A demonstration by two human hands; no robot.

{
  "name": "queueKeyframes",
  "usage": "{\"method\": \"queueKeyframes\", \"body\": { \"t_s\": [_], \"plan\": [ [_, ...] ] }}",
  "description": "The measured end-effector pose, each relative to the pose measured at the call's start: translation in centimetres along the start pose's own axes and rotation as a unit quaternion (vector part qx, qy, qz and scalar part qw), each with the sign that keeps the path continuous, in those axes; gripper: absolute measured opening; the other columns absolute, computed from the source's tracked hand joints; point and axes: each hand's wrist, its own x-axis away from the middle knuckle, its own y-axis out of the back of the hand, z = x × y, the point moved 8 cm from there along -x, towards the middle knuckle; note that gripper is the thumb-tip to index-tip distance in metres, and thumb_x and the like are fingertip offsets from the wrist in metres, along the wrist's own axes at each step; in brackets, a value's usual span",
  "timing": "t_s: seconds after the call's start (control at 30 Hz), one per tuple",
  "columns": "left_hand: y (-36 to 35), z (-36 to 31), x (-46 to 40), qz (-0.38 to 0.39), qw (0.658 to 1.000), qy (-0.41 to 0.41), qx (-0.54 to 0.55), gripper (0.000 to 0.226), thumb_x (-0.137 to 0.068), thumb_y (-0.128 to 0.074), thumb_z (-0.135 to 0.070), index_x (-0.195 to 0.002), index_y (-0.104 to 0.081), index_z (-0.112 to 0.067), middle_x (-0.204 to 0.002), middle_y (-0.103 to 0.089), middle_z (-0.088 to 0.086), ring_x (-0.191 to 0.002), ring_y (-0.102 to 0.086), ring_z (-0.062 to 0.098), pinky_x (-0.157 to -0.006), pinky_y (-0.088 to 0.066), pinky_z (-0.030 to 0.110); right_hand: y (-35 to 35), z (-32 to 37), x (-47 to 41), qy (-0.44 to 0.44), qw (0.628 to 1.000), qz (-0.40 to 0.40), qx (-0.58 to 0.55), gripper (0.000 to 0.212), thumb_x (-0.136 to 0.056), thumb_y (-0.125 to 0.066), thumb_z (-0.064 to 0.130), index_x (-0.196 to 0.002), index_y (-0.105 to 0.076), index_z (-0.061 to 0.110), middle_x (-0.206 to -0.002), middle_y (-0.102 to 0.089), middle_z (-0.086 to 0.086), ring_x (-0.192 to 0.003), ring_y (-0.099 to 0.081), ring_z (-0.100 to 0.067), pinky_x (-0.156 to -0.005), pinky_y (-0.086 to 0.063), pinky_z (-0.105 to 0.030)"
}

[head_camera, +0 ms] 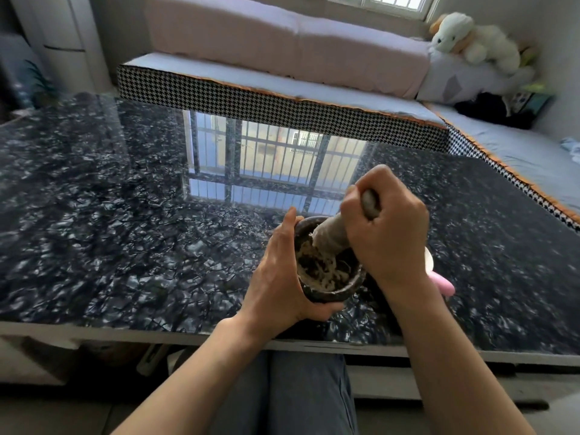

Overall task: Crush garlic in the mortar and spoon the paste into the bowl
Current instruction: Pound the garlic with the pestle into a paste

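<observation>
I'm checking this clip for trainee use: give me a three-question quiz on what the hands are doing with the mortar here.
1. True or false: the left hand grips the mortar by its side.
2. What does the right hand hold?
3. The garlic in the mortar is: A whole cloves, B mashed paste, C absent.

Key:
1. True.
2. The pestle, its lower end down in the mortar.
3. B.

Daylight window glare on the glossy table [94, 199]; edges bend.
</observation>
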Motion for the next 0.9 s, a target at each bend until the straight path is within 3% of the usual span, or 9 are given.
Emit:
{"method": "queueKeyframes", "body": {
  "t_s": [0.13,0.23,0.33,0.43,0.5,0.57,0.67,0.77,0.9],
  "plan": [
    [0.3,1.3,0.2,-0.014,0.999,0.018,0.03,0.134,-0.043,-0.085,-0.048,-0.142,0.004,-0.03,-0.139,-0.033,-0.007,-0.126,-0.035,0.007,-0.097,-0.025,0.008,-3.5,0.2,2.5,0.005,0.995,0.087,0.043,0.02,-0.077,-0.044,0.028,-0.07,-0.051,0.011,-0.06,-0.054,0.001,-0.047,-0.045,-0.016,-0.049,-0.029,-0.02],
    [0.6,1.3,0.3,-0.018,0.999,0.006,0.039,0.131,-0.042,-0.075,-0.058,-0.143,0.002,-0.028,-0.135,-0.03,-0.016,-0.124,-0.032,0.001,-0.095,-0.019,-0.001,-1.9,-0.1,1.6,0.003,0.998,0.057,0.022,0.02,-0.077,-0.044,0.029,-0.07,-0.051,0.012,-0.059,-0.049,0.006,-0.049,-0.042,-0.014,-0.049,-0.029,-0.021],
    [0.3,0.6,0.4,-0.01,0.999,-0.032,0.03,0.124,-0.045,-0.074,-0.056,-0.141,0.001,-0.031,-0.136,-0.028,-0.017,-0.126,-0.03,0.001,-0.1,-0.021,0.005,-0.8,0.4,0.7,-0.007,1.0,0.024,-0.009,0.017,-0.077,-0.046,0.026,-0.069,-0.051,0.011,-0.06,-0.044,0.008,-0.048,-0.04,-0.012,-0.045,-0.028,-0.018],
    [0.3,0.8,0.6,-0.007,0.998,-0.046,0.049,0.126,-0.047,-0.078,-0.051,-0.141,0.003,-0.032,-0.14,-0.033,-0.007,-0.129,-0.036,0.014,-0.104,-0.03,0.022,-3.5,1.7,2.6,0.016,0.994,0.104,0.032,0.02,-0.077,-0.042,0.029,-0.07,-0.05,0.012,-0.059,-0.048,0.005,-0.047,-0.042,-0.014,-0.048,-0.029,-0.022],
    [0.6,0.9,0.9,-0.014,0.997,-0.048,0.057,0.126,-0.046,-0.078,-0.05,-0.141,0.004,-0.033,-0.139,-0.032,-0.008,-0.129,-0.037,0.016,-0.105,-0.03,0.023,-4.1,2.0,3.0,0.05,0.989,0.123,0.058,0.019,-0.076,-0.043,0.028,-0.07,-0.051,0.011,-0.059,-0.053,0.002,-0.046,-0.045,-0.017,-0.048,-0.028,-0.022],
    [0.4,0.8,0.9,-0.006,0.998,-0.048,0.047,0.127,-0.046,-0.079,-0.049,-0.141,0.005,-0.032,-0.14,-0.032,-0.006,-0.129,-0.037,0.017,-0.105,-0.031,0.024,-2.7,2.3,2.3,0.062,0.992,0.092,0.063,0.018,-0.076,-0.045,0.026,-0.069,-0.052,0.011,-0.059,-0.052,0.003,-0.046,-0.044,-0.017,-0.046,-0.026,-0.02],
    [0.2,0.5,0.7,-0.002,0.998,-0.049,0.034,0.128,-0.048,-0.078,-0.052,-0.141,0.006,-0.029,-0.14,-0.03,-0.007,-0.13,-0.034,0.013,-0.104,-0.029,0.017,-0.9,1.8,1.0,0.017,0.999,0.035,0.026,0.017,-0.076,-0.046,0.026,-0.069,-0.051,0.012,-0.06,-0.044,0.009,-0.048,-0.037,-0.011,-0.045,-0.027,-0.013],
    [0.3,0.6,0.4,-0.004,0.998,-0.048,0.037,0.127,-0.048,-0.078,-0.051,-0.142,0.005,-0.027,-0.14,-0.034,-0.005,-0.128,-0.038,0.013,-0.103,-0.033,0.024,-3.0,2.1,2.3,0.024,0.995,0.09,0.041,0.018,-0.076,-0.043,0.027,-0.069,-0.05,0.012,-0.059,-0.049,0.004,-0.046,-0.042,-0.014,-0.042,-0.034,-0.02],
    [0.4,0.5,0.6,-0.013,0.999,-0.036,0.033,0.124,-0.047,-0.075,-0.054,-0.141,0.002,-0.029,-0.137,-0.031,-0.013,-0.127,-0.035,0.009,-0.1,-0.029,0.014,-3.1,1.3,2.3,0.046,0.99,0.111,0.074,0.016,-0.076,-0.046,0.027,-0.07,-0.05,0.013,-0.058,-0.049,0.004,-0.048,-0.036,-0.013,-0.045,-0.024,-0.02]
  ]
}}
